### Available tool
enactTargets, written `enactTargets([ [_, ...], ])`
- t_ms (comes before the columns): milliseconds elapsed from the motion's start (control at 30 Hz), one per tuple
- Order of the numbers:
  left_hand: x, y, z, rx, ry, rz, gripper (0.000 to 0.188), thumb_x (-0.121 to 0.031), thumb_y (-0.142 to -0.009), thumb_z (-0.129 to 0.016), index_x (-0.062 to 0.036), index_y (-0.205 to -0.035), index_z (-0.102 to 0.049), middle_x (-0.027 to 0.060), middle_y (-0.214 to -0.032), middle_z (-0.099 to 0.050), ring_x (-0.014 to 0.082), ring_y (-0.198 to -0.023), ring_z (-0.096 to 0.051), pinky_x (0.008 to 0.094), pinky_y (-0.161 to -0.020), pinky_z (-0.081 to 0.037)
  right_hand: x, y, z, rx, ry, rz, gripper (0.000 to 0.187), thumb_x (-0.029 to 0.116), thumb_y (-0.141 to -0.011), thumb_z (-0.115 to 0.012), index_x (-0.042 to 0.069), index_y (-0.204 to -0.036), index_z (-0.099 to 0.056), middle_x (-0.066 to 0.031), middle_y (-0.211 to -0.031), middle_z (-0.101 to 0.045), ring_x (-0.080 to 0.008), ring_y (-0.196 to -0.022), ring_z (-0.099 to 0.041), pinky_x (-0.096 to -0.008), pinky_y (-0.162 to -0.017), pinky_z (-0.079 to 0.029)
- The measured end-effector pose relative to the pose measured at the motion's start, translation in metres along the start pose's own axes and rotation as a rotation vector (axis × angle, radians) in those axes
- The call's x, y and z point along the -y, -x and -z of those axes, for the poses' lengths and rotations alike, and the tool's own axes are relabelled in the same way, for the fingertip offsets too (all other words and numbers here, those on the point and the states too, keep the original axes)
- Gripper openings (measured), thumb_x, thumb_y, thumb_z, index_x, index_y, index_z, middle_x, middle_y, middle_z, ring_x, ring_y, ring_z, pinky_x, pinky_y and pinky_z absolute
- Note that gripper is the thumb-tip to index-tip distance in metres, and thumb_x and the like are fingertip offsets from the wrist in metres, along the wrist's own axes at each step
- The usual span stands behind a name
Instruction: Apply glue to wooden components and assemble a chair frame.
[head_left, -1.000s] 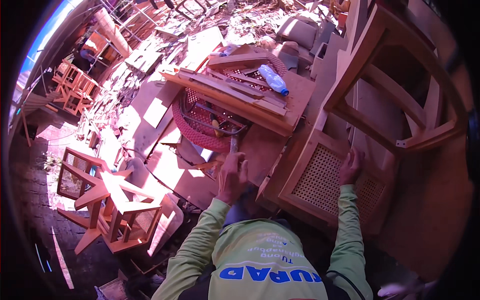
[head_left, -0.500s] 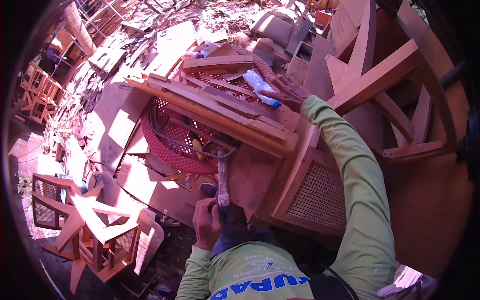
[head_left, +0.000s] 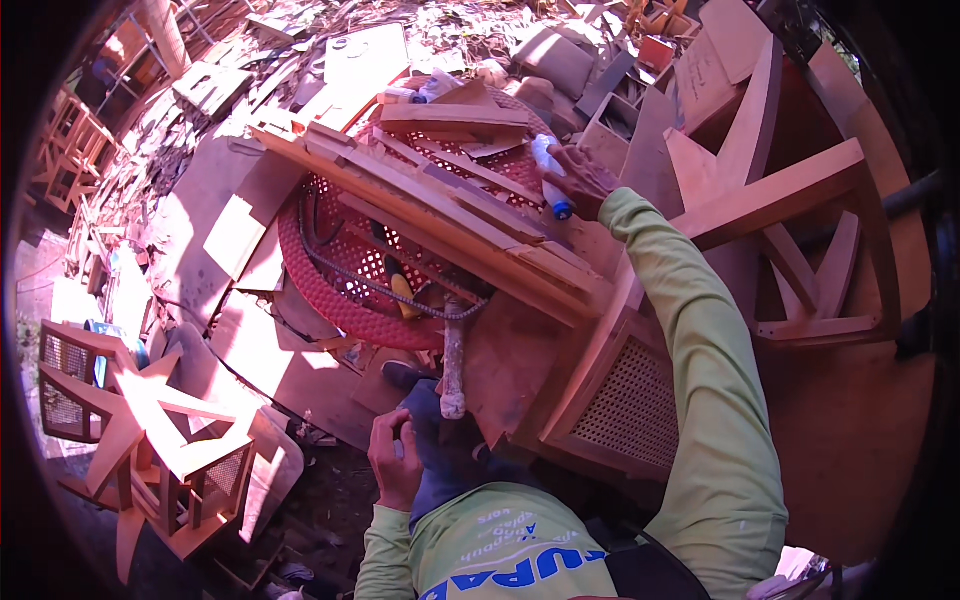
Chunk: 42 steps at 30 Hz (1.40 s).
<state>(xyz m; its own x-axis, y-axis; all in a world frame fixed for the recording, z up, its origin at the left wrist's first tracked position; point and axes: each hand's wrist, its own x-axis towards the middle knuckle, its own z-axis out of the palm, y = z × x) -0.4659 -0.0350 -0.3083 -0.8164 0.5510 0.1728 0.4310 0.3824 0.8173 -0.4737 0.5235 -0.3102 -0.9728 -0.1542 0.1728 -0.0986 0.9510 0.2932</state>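
Observation:
My right hand [head_left: 583,178] is wrapped round a slim white plastic bottle with a blue cap [head_left: 548,165]. The bottle lies at the right end of stacked wood strips [head_left: 430,205], over a round red woven tabletop [head_left: 300,285]. Down by my lap, my left hand [head_left: 397,460] is curled closed; whatever its fingers may hold is hidden. Close to it, a pale-crusted hammer-like tool [head_left: 453,375] points toward me from the tabletop's near rim. A yellow-and-black handle [head_left: 402,290] lies behind that tool, beside a thin curved rod [head_left: 375,288].
A wooden chair frame [head_left: 760,210] stands at the right, above a woven cane panel [head_left: 622,400]. Another upturned chair [head_left: 170,440] is at the lower left. Boards and wood scraps [head_left: 250,235] cover the ground at the left and back.
My right hand has gone from spread fingers beside the bottle to closing round it, and the bottle has turned more upright. My left hand has shifted slightly left and down.

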Motion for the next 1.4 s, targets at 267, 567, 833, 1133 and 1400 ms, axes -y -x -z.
enactTargets([
  [267,-0.021,-0.002,0.001,-0.017,0.075,0.013,0.013,0.003,-0.1,-0.057,0.0023,-0.112,-0.062,0.0097,-0.099,-0.063,0.0164,-0.08,-0.062,0.029,-0.074,-0.052,0.043,0.015,0.063,-0.659,-0.38,-0.587,0.051,0.013,-0.071,-0.08,0.002,-0.114,-0.054,-0.0202,-0.118,-0.055,-0.0407,-0.108,-0.058,-0.0482,-0.095,-0.048],
  [567,-0.128,-0.037,-0.025,0.084,0.227,-0.249,0.02,0.003,-0.094,-0.066,0.0023,-0.114,-0.063,0.0158,-0.105,-0.066,0.0274,-0.094,-0.067,0.0343,-0.083,-0.054,0.168,0.114,0.194,-0.62,-0.627,-0.641,0.059,0.004,-0.073,-0.073,0.001,-0.126,-0.048,-0.0189,-0.111,-0.053,-0.036,-0.099,-0.058,-0.0438,-0.09,-0.05],
  [833,-0.195,-0.039,-0.085,0.526,0.63,-0.168,0.039,0.002,-0.093,-0.068,0.0003,-0.131,-0.058,0.0116,-0.113,-0.066,0.0193,-0.095,-0.067,0.0312,-0.087,-0.053,0.231,0.188,0.224,-0.418,-0.613,-0.664,0.062,0.003,-0.073,-0.075,-0.001,-0.129,-0.048,-0.0231,-0.11,-0.054,-0.0388,-0.096,-0.061,-0.045,-0.084,-0.052],
  [1133,-0.196,-0.01,-0.107,0.639,0.665,-0.193,0.044,0.001,-0.09,-0.073,0.0014,-0.131,-0.058,0.0115,-0.113,-0.065,0.0178,-0.095,-0.067,0.0316,-0.085,-0.054,0.256,0.214,0.22,-0.395,-0.672,-0.671,0.06,0.008,-0.073,-0.078,0.0,-0.124,-0.05,-0.0227,-0.106,-0.054,-0.0423,-0.092,-0.059,-0.0492,-0.079,-0.05],
  [1400,-0.131,0.046,-0.077,0.671,0.445,0.059,0.036,-0.008,-0.098,-0.068,-0.0006,-0.131,-0.058,0.0108,-0.109,-0.067,0.0199,-0.095,-0.068,0.0312,-0.082,-0.054,0.323,0.235,0.202,-0.1,-1.088,-0.82,0.064,0.009,-0.076,-0.083,-0.001,-0.127,-0.046,-0.0225,-0.114,-0.054,-0.041,-0.1,-0.061,-0.0477,-0.087,-0.052],
])
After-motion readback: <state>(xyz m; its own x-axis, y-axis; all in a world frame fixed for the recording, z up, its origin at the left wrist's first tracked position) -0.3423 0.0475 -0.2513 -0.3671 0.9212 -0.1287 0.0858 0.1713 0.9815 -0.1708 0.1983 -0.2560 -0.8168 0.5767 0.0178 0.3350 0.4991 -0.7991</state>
